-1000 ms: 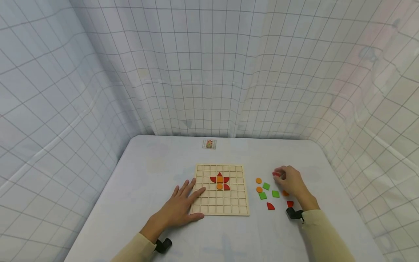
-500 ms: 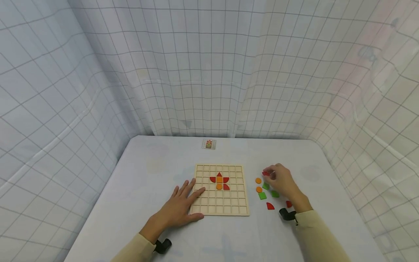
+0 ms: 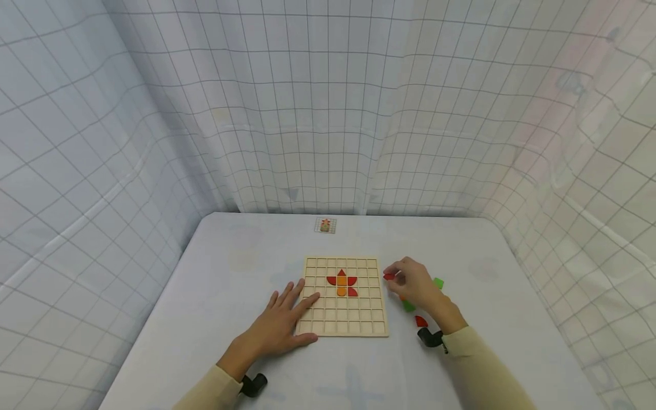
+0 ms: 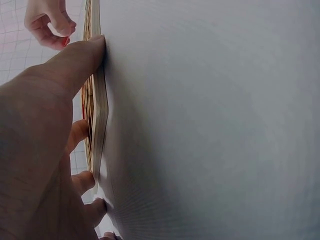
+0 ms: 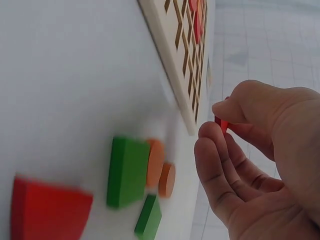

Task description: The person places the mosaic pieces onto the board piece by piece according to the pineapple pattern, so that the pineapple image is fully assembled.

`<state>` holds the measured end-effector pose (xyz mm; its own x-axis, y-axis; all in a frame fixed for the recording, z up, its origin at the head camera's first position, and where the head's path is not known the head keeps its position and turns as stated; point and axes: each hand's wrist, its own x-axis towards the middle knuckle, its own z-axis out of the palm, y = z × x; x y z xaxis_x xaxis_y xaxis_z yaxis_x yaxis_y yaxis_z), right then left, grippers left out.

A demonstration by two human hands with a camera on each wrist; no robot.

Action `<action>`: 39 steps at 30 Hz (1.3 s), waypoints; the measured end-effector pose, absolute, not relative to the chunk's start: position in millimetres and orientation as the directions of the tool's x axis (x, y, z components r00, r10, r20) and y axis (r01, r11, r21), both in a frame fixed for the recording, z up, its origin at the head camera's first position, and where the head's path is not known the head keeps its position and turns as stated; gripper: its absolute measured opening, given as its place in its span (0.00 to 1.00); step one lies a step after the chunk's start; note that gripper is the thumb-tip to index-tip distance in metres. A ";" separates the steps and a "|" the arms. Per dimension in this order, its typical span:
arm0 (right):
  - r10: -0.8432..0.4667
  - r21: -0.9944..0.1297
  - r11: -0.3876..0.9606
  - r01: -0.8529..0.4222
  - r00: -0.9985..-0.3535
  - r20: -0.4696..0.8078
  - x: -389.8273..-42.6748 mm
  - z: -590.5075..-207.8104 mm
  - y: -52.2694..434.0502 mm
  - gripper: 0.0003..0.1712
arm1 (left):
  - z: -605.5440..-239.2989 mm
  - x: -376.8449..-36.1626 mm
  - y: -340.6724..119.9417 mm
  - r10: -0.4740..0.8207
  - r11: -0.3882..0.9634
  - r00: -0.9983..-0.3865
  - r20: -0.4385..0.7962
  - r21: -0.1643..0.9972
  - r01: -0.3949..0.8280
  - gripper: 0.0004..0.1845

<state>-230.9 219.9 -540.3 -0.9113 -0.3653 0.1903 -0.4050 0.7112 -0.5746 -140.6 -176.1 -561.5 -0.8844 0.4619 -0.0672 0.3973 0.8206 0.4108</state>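
The right hand (image 3: 417,287) pinched a small red piece (image 3: 389,277) between thumb and fingers (image 5: 215,150), held just off the right edge of the wooden grid board (image 3: 342,297). The left hand (image 3: 279,324) lay flat, fingers straight, on the board's near-left corner. Green, orange and red pieces (image 5: 131,172) sat on the bench (image 3: 230,273) beside the board.

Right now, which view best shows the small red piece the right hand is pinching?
Right wrist: the small red piece sits close up, pinched between thumb and forefinger of the right hand. Head view shows it only as a speck; left wrist view catches a red sliver.
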 end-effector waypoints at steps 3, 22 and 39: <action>-0.418 -0.572 0.680 -0.458 -0.884 0.211 -231.4 -540.2 208.3 0.12 | -561.5 -140.4 -176.1 0.460 0.822 -0.885 -0.067 0.408 0.397 0.51; -0.674 -0.577 0.521 -0.629 -0.718 0.175 -237.3 -535.5 140.1 0.09 | -561.4 -141.3 -175.9 0.464 0.821 -0.882 -0.076 0.409 0.397 0.51; -0.710 -0.559 0.533 -0.635 -0.695 0.114 -244.4 -540.9 108.3 0.10 | -560.5 -140.2 -177.7 0.478 0.810 -0.877 -0.057 0.415 0.414 0.51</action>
<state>-244.4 108.3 -540.9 -0.6950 -0.7100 0.1137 -0.6355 0.5326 -0.5591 -140.2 -177.7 -560.5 -0.8768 0.4775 -0.0571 0.4142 0.8100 0.4152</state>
